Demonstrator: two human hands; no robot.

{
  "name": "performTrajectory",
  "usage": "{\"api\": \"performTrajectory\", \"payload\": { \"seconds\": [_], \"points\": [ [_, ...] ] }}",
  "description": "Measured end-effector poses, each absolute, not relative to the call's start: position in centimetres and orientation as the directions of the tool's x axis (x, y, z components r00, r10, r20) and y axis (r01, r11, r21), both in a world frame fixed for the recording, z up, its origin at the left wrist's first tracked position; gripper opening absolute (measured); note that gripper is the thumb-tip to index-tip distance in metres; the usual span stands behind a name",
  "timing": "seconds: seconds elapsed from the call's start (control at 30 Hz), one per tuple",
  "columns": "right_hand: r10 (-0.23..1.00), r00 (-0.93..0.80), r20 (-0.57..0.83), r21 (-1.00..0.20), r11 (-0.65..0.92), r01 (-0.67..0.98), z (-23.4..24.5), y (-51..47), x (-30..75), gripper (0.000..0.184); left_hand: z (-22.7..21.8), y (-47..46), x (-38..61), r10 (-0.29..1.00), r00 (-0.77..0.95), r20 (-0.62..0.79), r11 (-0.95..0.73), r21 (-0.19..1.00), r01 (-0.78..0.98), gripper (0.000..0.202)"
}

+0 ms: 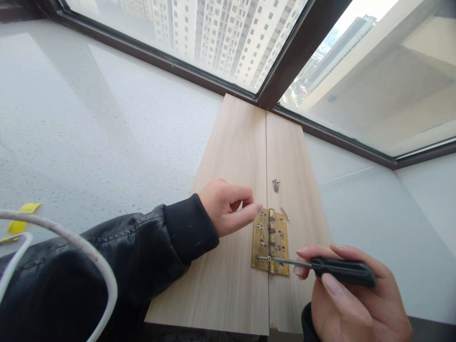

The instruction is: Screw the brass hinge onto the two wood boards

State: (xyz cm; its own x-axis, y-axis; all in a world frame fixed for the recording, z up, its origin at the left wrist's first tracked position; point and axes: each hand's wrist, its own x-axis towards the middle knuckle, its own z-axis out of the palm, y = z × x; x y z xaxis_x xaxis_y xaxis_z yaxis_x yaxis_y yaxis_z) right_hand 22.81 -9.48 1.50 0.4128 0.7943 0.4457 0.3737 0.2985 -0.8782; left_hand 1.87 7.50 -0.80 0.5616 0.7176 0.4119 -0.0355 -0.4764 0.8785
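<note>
A worn brass hinge [255,249] lies opened flat across the seam between two pale wooden boards. My right hand [356,289] grips a black-handled screwdriver [342,272], its shaft pointing left over the hinge. At its tip a screw [262,257] lies sideways, head against the tip, over the lower left leaf. My left hand [230,206] is curled with thumb and index finger pinched at the hinge's upper left corner. Whether anything is between those fingertips is hidden. A single loose screw [285,213] rests beside the hinge's upper right edge.
More loose screws [276,185] lie on the right board [288,152]. The left board [235,156] reaches the dark window frame [261,102]. A white cable [107,270] loops over my left sleeve, and a yellow piece [23,218] lies on the speckled white sill [117,128].
</note>
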Motion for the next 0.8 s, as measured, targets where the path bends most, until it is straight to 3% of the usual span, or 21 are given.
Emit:
{"api": "performTrajectory", "payload": {
  "seconds": [0.27, 0.5, 0.8],
  "points": [
    [0.808, 0.365, 0.462, -0.865, 0.320, 0.386, 1.2, -9.3, 22.5, 0.015, -0.7, 7.5, 1.8, 0.716, 0.561, 0.416, -0.482, 0.876, -0.034, 0.035],
    [0.848, 0.270, 0.455, -0.823, 0.285, 0.491, 1.7, -9.7, 22.6, 0.011, -0.7, 7.6, 1.8, 0.714, 0.563, 0.416, -0.484, 0.875, -0.033, 0.035],
    [0.833, 0.155, 0.532, -0.631, 0.268, 0.728, 2.4, -10.3, 22.1, 0.012, -0.8, 7.6, 1.9, 0.712, 0.569, 0.410, -0.479, 0.877, -0.032, 0.036]
  ]
}}
